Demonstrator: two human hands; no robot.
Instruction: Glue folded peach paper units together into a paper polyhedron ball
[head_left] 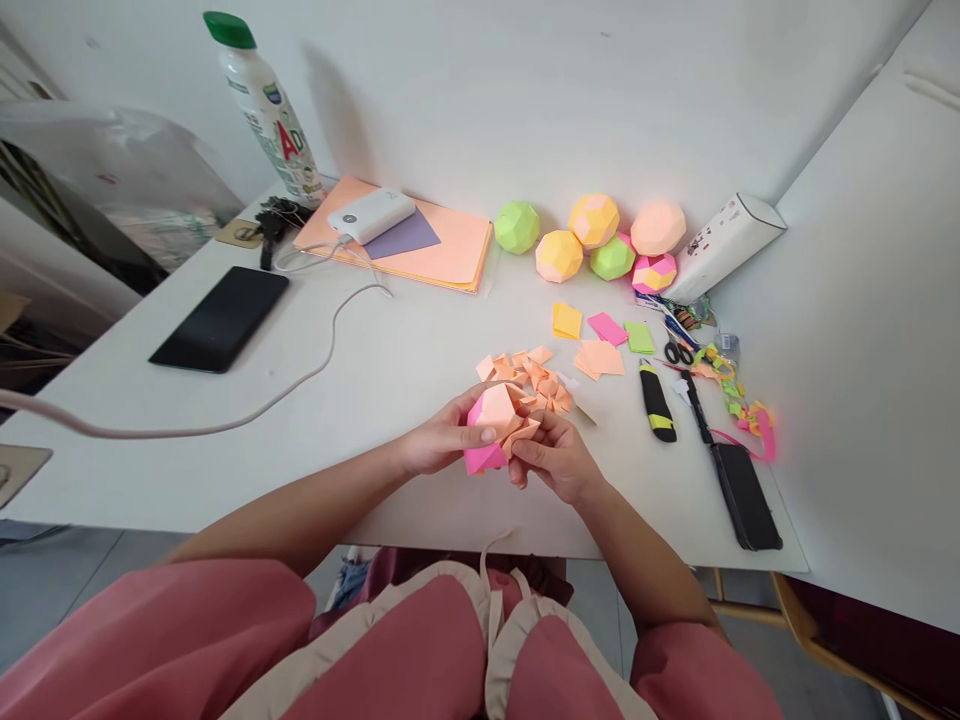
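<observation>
White surface (pixel 420 340) strewn with folded orange pieces (pixel 536 375), and above its near edge both hands together on a half-built paper ball (pixel 493 420), left hand (pixel 439 440) cupping it, right hand (pixel 559 462) pinching an orange flap at its side, seemingly mid-tuck, needing a careful fingertip push.

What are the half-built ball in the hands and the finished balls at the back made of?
Half-built ball: folded paper, matte, pink and peach, with sharp creases and loose flaps. Finished balls: likely the same paper, flat facets meeting at crisp folds.
</observation>
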